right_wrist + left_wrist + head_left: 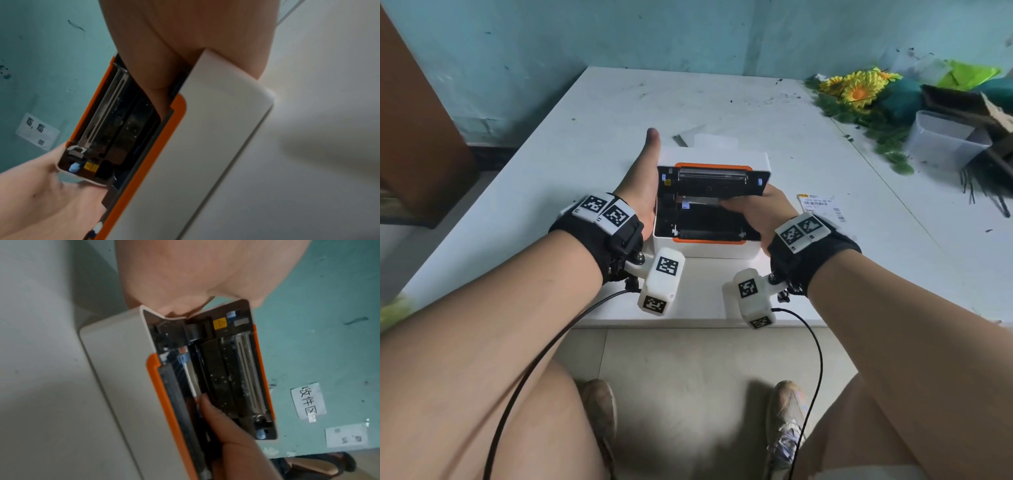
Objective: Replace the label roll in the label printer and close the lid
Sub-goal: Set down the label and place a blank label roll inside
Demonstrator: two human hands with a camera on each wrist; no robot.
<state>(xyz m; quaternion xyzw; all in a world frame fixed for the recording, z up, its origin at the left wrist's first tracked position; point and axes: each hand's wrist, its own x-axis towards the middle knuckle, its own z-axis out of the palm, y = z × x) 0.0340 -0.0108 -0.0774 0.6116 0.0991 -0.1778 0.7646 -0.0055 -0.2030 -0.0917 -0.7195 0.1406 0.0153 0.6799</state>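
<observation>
Table (pixel 774 113): white, scuffed, fills the middle of the head view.
Clutter: yellow flowers (pixel 859 87) and a clear tub (pixel 941 137) at upper right of the frame.
Printer (pixel 709 248): white body with orange trim, centre of the frame, near the table's front edge.
Lid (pixel 714 159): raised at the far side, inner bay exposed and dark.
Label roll: cannot tell whether one sits in the bay.
Left hand (pixel 642 181): flat against the printer's left side, thumb extended, fingers relaxed, grasping nothing.
Right hand (pixel 755 207): reaches into the bay from the right; fingers (pixel 213 412) extended, tip touching the inner parts; a grasp cannot be confirmed.
Printed label (pixel 822 204): lies flat on the table, just right of the right hand.
</observation>
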